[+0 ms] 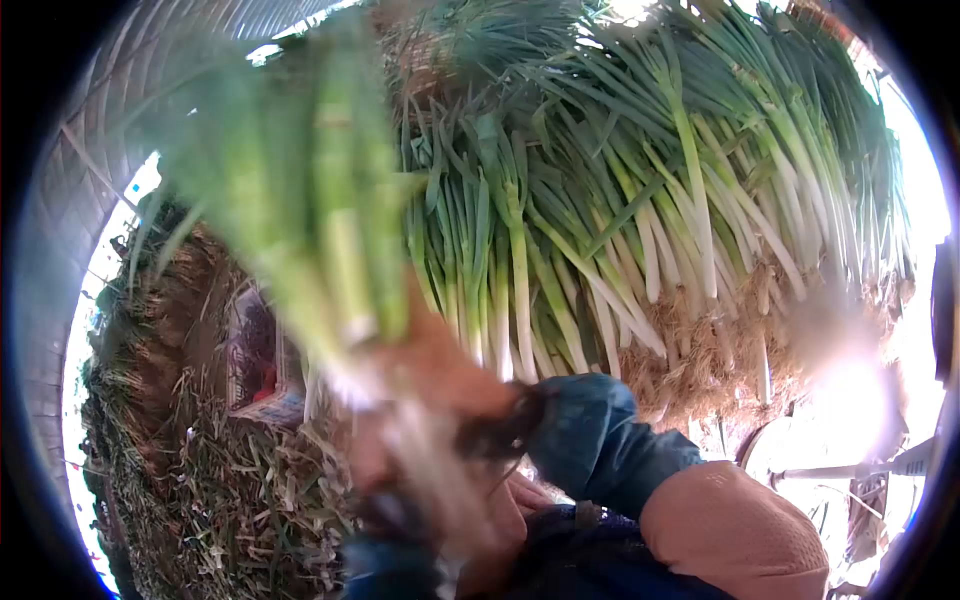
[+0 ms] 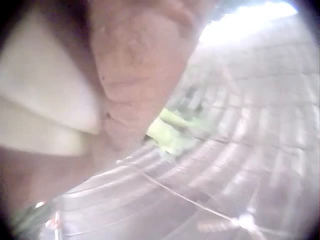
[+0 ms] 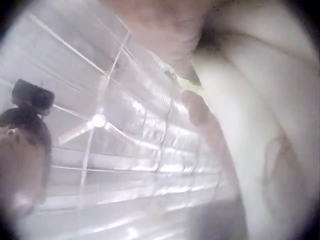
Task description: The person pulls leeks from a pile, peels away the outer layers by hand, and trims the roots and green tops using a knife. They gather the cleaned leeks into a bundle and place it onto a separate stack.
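head view: scallion bunch lifted in front of the stacked pile

head view shows a blurred bunch of green onions (image 1: 330, 230) raised close to the lens, its leaves fanning toward 11 o'clock and its white stalk ends pointing down toward 5 o'clock. a hand (image 1: 440, 400) is wrapped round those white ends near the centre bottom of the picture; motion blur keeps me from telling which hand it is there, or how the fingers lie. a dark blue sleeve (image 1: 600, 440) sits just beside it at 4 o'clock, with a peach-coloured patch of cloth (image 1: 730, 530) below that.

behind the bunch, a big stacked pile of green onions (image 1: 650, 200) fills the upper right, green tops up, white stalks and straw-coloured roots hanging toward 6 o'clock. trimmings and dry leaves litter the ground (image 1: 220, 500) at 8 o'clock.

left wrist view: the left hand (image 2: 135, 75) is very near the lens, fingers curled against pale white stalks (image 2: 45, 100) at 9 o'clock, so it grips the bunch. a greenhouse roof (image 2: 250, 150) arches behind.

right wrist view: the right hand (image 3: 200, 110) lies along thick white stalks (image 3: 260, 125) at 3 o'clock, pressed against them; whether the fingers close round them i cannot tell.
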`<state>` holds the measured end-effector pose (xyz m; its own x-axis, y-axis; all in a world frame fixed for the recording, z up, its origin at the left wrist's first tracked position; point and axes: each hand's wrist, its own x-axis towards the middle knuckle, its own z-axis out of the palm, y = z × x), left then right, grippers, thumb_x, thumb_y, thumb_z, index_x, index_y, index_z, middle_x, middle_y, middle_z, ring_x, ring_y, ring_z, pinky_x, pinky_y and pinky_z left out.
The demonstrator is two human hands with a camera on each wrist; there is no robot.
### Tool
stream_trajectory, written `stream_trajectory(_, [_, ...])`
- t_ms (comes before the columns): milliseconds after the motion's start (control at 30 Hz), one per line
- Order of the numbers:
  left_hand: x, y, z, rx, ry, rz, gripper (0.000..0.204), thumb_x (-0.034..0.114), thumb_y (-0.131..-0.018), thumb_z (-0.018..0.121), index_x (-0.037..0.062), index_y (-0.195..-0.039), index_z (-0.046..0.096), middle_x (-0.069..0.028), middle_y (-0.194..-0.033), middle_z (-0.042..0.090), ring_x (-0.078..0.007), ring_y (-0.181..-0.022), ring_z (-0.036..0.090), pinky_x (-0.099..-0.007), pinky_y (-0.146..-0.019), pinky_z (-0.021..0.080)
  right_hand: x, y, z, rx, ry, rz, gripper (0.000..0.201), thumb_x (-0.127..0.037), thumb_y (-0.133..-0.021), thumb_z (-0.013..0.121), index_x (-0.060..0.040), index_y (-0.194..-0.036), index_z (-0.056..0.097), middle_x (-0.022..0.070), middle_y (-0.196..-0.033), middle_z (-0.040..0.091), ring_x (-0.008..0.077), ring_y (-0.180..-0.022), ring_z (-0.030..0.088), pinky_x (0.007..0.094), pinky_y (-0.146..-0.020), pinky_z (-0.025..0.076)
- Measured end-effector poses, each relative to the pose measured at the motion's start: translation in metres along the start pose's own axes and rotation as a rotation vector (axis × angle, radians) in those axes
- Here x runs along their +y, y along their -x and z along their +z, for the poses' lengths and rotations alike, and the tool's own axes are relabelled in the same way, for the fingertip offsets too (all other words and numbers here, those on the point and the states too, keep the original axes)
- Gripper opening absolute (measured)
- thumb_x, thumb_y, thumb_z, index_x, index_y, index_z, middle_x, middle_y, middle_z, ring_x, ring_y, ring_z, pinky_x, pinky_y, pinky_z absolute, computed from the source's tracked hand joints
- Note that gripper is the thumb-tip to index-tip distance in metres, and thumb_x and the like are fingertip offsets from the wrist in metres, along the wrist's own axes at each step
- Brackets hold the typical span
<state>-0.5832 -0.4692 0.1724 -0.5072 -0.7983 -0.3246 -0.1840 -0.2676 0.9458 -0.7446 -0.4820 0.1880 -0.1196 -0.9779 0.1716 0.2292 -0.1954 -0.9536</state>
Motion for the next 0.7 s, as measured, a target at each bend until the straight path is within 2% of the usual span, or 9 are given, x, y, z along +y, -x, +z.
stream_trajectory(133, [-0.062, -0.071, 0.062, -0.294, 0.168, -0.264, 0.032, 0.023, -0.087, 0.054, 0.0004, -0.108, 0.057, -0.0143, -0.099, 0.059, -0.0244, -0.086, 0.059, -0.0319, -0.073, 0.049, 0.168, -0.004, -0.131, 0.435, -0.098, 0.126, 0.075, -0.005, -0.084, 0.057, -0.0051, -0.142, 0.010, 0.0226, -0.116, 0.054, 0.0260, -0.102, 0.057, 0.0419, -0.093, 0.046])
stream_trajectory(233, [-0.113, -0.112, 0.073, -0.269, -0.619, 1.091, 0.030, 0.022, -0.086, 0.056, -0.0008, -0.104, 0.058, -0.0135, -0.092, 0.060, -0.0238, -0.077, 0.060, -0.0310, -0.065, 0.050, 0.233, 0.013, -0.208, 0.271, 1.091, -0.294, 0.052, -0.018, -0.090, 0.051, -0.0033, -0.135, 0.029, 0.0263, -0.116, 0.052, 0.0329, -0.107, 0.053, 0.0427, -0.096, 0.041])
stream_trajectory(267, [-0.125, -0.130, 0.072, -0.286, -0.662, 1.124, 0.027, 0.022, -0.086, 0.057, 0.0017, -0.104, 0.060, -0.0122, -0.091, 0.060, -0.0225, -0.072, 0.060, -0.0292, -0.057, 0.050, 0.231, 0.006, -0.218, 0.245, 1.241, -0.388, 0.044, -0.021, -0.091, 0.050, -0.0040, -0.130, 0.037, 0.0274, -0.117, 0.049, 0.0355, -0.109, 0.050, 0.0428, -0.097, 0.038])
stream_trajectory(333, [-0.112, -0.135, 0.069, -0.383, -0.156, 0.156, 0.026, 0.020, -0.086, 0.057, 0.0047, -0.107, 0.060, -0.0115, -0.094, 0.060, -0.0215, -0.075, 0.060, -0.0274, -0.057, 0.050, 0.192, 0.006, -0.196, 0.270, 0.893, -0.241, 0.034, -0.027, -0.091, 0.051, -0.0072, -0.119, 0.053, 0.0289, -0.120, 0.043, 0.0400, -0.115, 0.041, 0.0430, -0.101, 0.032])
stream_trajectory(400, [-0.112, -0.145, 0.065, -0.288, 0.129, -0.346, 0.027, 0.017, -0.086, 0.059, 0.0068, -0.111, 0.058, -0.0110, -0.096, 0.059, -0.0191, -0.076, 0.060, -0.0272, -0.062, 0.053, 0.150, -0.002, -0.176, 0.287, 0.707, 0.062, 0.040, -0.033, -0.089, 0.053, -0.0061, -0.118, 0.056, 0.0297, -0.121, 0.041, 0.0416, -0.117, 0.039, 0.0435, -0.101, 0.030])
stream_trajectory(467, [-0.105, -0.123, 0.063, -0.303, 0.042, 0.006, 0.028, 0.017, -0.086, 0.060, 0.0060, -0.112, 0.057, -0.0117, -0.096, 0.061, -0.0188, -0.077, 0.061, -0.0281, -0.065, 0.054, 0.147, -0.025, -0.188, 0.312, 0.540, 0.335, 0.071, -0.050, -0.082, 0.057, 0.0013, -0.128, 0.042, 0.0312, -0.122, 0.039, 0.0455, -0.118, 0.036, 0.0442, -0.102, 0.029])
stream_trajectory(567, [-0.105, -0.116, 0.062, -0.190, -0.369, 0.708, 0.032, 0.019, -0.085, 0.062, 0.0060, -0.114, 0.056, -0.0122, -0.096, 0.063, -0.0186, -0.083, 0.063, -0.0290, -0.071, 0.055, 0.116, -0.051, -0.190, 0.554, 1.131, -0.001, 0.079, -0.048, -0.080, 0.062, -0.0034, -0.135, 0.028, 0.0316, -0.118, 0.044, 0.0468, -0.109, 0.045, 0.0512, -0.087, 0.039])
stream_trajectory(600, [-0.121, -0.126, 0.059, -0.202, -0.439, 0.861, 0.033, 0.020, -0.085, 0.063, 0.0064, -0.114, 0.056, -0.0123, -0.097, 0.063, -0.0188, -0.085, 0.063, -0.0292, -0.072, 0.055, 0.088, -0.063, -0.185, 0.501, 1.246, 0.183, 0.078, -0.046, -0.076, 0.067, -0.0050, -0.134, 0.033, 0.0272, -0.123, 0.039, 0.0465, -0.110, 0.042, 0.0508, -0.089, 0.037])
stream_trajectory(700, [-0.203, -0.182, 0.049, -0.344, -0.373, 1.010, 0.036, 0.022, -0.083, 0.065, 0.0082, -0.115, 0.055, -0.0124, -0.098, 0.064, -0.0200, -0.088, 0.064, -0.0299, -0.075, 0.055, 0.079, -0.111, -0.205, 0.396, 1.581, -0.394, 0.075, -0.044, -0.074, 0.068, -0.0086, -0.133, 0.038, 0.0232, -0.127, 0.038, 0.0423, -0.116, 0.038, 0.0502, -0.093, 0.033])
